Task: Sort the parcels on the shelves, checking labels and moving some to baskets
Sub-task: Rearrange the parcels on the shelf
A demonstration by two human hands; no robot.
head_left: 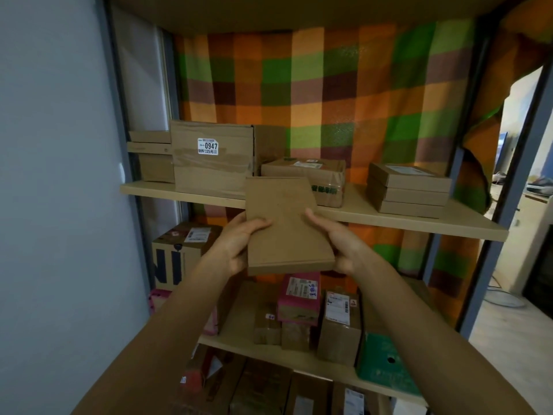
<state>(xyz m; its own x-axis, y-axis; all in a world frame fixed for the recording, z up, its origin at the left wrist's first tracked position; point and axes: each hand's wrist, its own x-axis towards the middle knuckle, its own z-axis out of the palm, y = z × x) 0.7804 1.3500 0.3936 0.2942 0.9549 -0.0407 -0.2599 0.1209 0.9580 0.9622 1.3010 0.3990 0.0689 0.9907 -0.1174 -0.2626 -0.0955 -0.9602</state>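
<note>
Before the wooden shelf (449, 218), both hands hold a flat parcel (285, 226).

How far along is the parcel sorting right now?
Early, by the look of it. In hand: a flat brown box held between the left hand and right hand, its upper face showing no label. Done: nothing provable; no basket is in view. Left: the 0947 box and stacked flat boxes on the upper shelf, plus the crowded lower shelves.
</note>
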